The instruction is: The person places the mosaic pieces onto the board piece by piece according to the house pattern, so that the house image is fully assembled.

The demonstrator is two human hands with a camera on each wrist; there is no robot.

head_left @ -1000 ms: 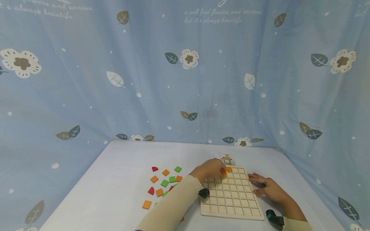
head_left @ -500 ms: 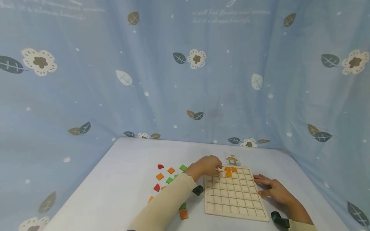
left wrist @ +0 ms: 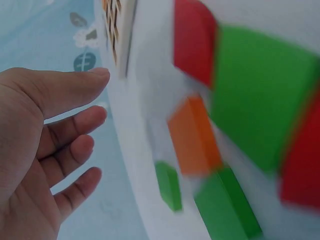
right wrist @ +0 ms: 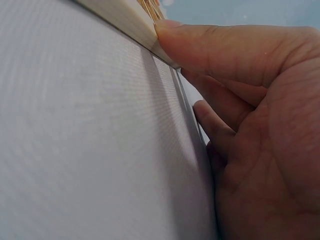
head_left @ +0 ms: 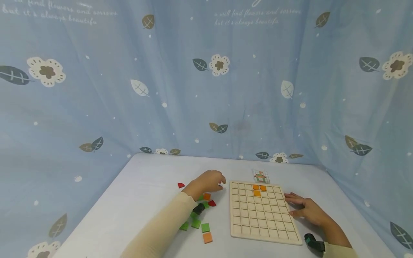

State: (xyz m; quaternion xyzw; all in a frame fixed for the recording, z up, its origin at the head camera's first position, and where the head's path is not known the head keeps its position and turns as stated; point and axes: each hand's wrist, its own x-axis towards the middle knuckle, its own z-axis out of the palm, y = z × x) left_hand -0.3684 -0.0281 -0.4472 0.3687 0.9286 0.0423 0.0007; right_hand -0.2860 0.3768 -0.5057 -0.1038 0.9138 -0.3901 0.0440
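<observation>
My left hand is over the table, left of the wooden grid board. In the left wrist view, its fingers are loosely bent and hold nothing, with the thumb apart from them. The board's top row bears two rounded orange tiles, and a square orange tile lies below the left one. At the board's right edge rests my right hand, fingers spread. The right wrist view shows its thumb touching the board's side.
Loose green tiles, orange tiles and red quarter-round tiles lie left of the board, partly under my left forearm. A small pattern card lies behind the board. A blue curtain hangs around the table.
My left hand has let go of an orange tile on the board and moved left, off the board. The right hand stays at the board's edge. The head view has shifted slightly.
</observation>
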